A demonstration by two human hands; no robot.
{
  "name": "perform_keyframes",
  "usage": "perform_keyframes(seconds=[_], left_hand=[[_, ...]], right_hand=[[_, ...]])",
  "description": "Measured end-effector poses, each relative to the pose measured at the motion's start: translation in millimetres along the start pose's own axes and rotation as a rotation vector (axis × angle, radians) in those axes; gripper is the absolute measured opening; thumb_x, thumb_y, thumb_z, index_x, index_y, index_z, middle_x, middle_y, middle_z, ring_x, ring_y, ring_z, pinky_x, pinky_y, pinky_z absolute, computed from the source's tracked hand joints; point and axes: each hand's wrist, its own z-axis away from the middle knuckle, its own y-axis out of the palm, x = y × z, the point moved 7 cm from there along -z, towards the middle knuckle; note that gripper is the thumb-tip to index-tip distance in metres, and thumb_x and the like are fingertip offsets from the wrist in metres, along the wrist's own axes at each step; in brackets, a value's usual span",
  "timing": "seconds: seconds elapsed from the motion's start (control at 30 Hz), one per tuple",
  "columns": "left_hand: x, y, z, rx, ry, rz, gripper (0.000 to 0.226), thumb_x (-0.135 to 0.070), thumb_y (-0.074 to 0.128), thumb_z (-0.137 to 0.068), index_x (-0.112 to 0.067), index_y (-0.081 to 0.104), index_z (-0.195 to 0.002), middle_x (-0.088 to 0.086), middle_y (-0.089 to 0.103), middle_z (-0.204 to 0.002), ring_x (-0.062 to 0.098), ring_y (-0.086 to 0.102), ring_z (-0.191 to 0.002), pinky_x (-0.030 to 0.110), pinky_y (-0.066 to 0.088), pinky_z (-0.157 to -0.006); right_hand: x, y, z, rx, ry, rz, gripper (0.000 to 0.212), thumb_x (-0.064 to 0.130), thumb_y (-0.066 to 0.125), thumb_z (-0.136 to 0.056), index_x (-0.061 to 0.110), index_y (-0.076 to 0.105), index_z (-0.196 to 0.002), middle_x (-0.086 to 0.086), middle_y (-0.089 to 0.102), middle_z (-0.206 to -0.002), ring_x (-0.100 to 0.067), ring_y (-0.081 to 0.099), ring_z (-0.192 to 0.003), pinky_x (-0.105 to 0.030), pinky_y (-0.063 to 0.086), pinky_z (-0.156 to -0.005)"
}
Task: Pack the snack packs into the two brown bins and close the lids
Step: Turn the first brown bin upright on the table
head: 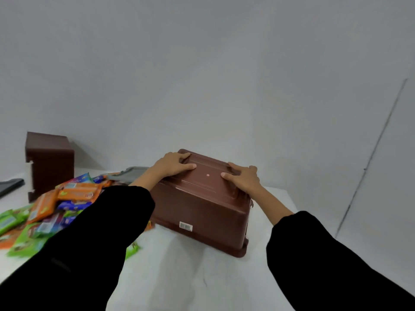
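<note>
Centre frame: one brown bin [202, 205] stands upside down on the white table [179, 270], with a barcode label [186, 226] on its near wall. The left hand [174, 164] and right hand [243, 178] both rest on the upturned base, fingers extended and spread flat, gripping nothing. Left of frame: the snack packs [45, 209] lie in a loose pile on the table, touching the inverted bin's left side. The black left sleeve [89, 243] crosses in front of the pile and hides its right part. Behind the pile lies a gray lid [132, 173], partly hidden. Upper left: the second brown bin [51, 162] lies on its side. A dark flat object [11, 185] sits at the left edge.
</note>
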Motion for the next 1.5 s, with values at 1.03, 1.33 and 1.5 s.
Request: perform_keyframes(seconds=[1.03, 1.33, 1.5], left_hand=[[-53, 113, 108, 0.055, -0.14, 0.13, 0.065, -0.047, 0.049, -0.09, -0.018, 0.031, -0.145, 0.016, 0.029, -0.151, 0.033, 0.032, -0.137, 0.04, 0.028, -0.114], [-67, 102, 207, -0.531, 0.216, 0.539, 0.037, -0.036, 0.047, -0.095, -0.028, 0.05, -0.131, 0.003, 0.022, -0.148, 0.016, 0.027, -0.138, 0.022, 0.029, -0.104], [-48, 144, 225, -0.599, 0.301, 0.407, 0.067, -0.047, 0.05, -0.087, -0.045, 0.015, -0.144, 0.009, -0.001, -0.155, 0.008, -0.004, -0.145, 0.011, 0.011, -0.114]], right_hand=[[-101, -47, 102, -0.069, 0.02, 0.009, 0.042, 0.033, 0.064, -0.083, 0.028, 0.059, -0.125, -0.015, 0.024, -0.149, -0.031, 0.033, -0.136, -0.034, 0.027, -0.114], [-108, -34, 197, -0.259, -0.165, -0.162, 0.05, 0.049, 0.06, -0.083, 0.048, 0.044, -0.13, -0.001, 0.012, -0.156, -0.021, 0.014, -0.145, -0.041, 0.023, -0.117], [-134, -6, 225, -0.365, -0.241, -0.063, 0.09, 0.054, 0.06, -0.077, 0.044, 0.0, -0.143, -0.006, -0.018, -0.157, -0.019, -0.008, -0.145, -0.034, 0.012, -0.113]])
